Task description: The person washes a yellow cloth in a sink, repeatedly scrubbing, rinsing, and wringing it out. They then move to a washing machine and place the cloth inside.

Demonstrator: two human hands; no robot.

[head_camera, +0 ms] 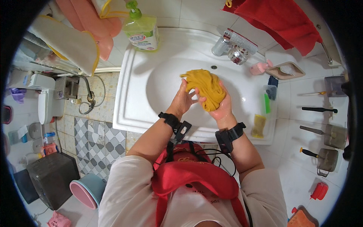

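Observation:
Over the basin of a white ceramic sink [170,68] I see a bunched, folded yellow cloth [206,88]. My right hand [222,105] holds it from below and from the right, with fingertips showing at its left edge. My left hand [184,99] is at the cloth's left side, thumb up near its edge and fingers spread; whether it touches the cloth is hard to tell. A chrome faucet [232,46] stands behind the cloth, to the right. Both wrists carry black strapped devices.
A green pump bottle [142,34] stands on the sink's back left corner. Along the right rim are a pink bottle [258,68], a soap dish [286,70], a clear container [269,99] and a yellow sponge [258,126]. Red cloth [278,22] hangs above.

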